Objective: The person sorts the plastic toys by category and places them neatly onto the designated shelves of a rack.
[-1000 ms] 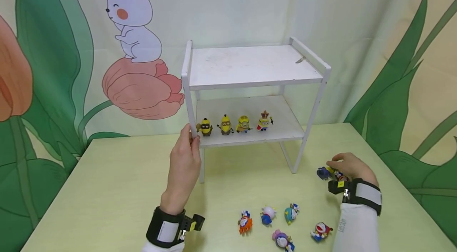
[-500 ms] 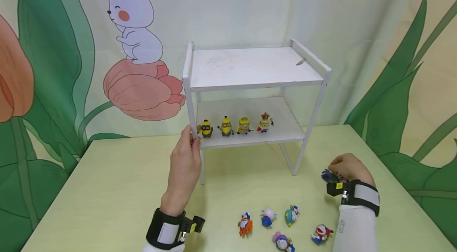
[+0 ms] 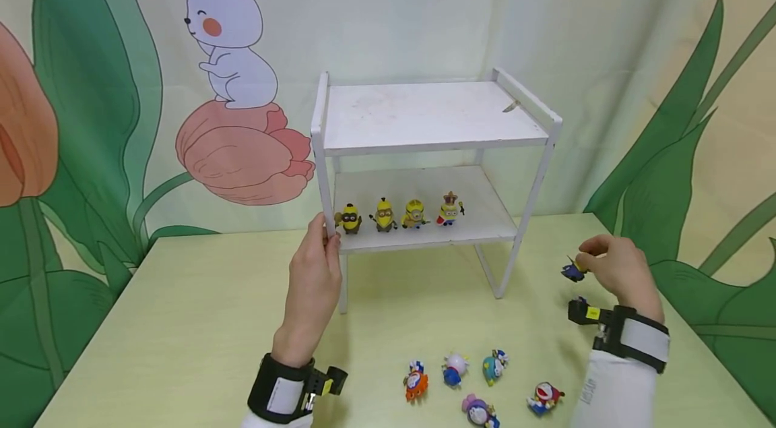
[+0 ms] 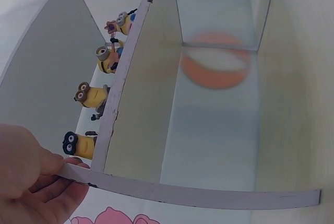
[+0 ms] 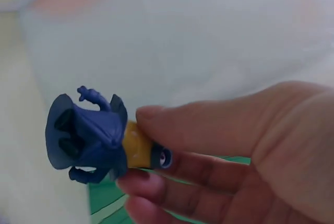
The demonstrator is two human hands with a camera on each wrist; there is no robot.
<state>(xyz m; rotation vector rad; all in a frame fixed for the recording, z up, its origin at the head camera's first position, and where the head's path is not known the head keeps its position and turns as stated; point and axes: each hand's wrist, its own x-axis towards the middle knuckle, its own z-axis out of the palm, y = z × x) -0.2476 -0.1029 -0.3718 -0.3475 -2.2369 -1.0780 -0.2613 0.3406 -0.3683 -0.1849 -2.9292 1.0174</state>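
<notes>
My left hand (image 3: 315, 280) grips the front left post of a white two-tier shelf (image 3: 424, 114), thumb and fingers around it in the left wrist view. On its lower tier several yellow Minion figurines (image 3: 384, 215) stand in a row near the front edge. To the right of the shelf, my right hand (image 3: 621, 273) pinches a Minion figurine in a blue cloak (image 5: 96, 135) by its yellow head, between thumb and fingers. The figurine lies sideways in the right wrist view, its feet toward the left, held above the table.
Several small Doraemon-like figurines lie on the pale yellow table (image 3: 200, 333) in front, among them an orange one (image 3: 415, 382) and a red one (image 3: 545, 398). Another figurine (image 3: 580, 300) is mostly hidden behind the right wrist camera. A printed curtain (image 3: 388, 17) hangs behind.
My right hand has lifted the blue-cloaked Minion figurine off the table and moved it up and to the right in the head view. The left hand keeps its hold on the post.
</notes>
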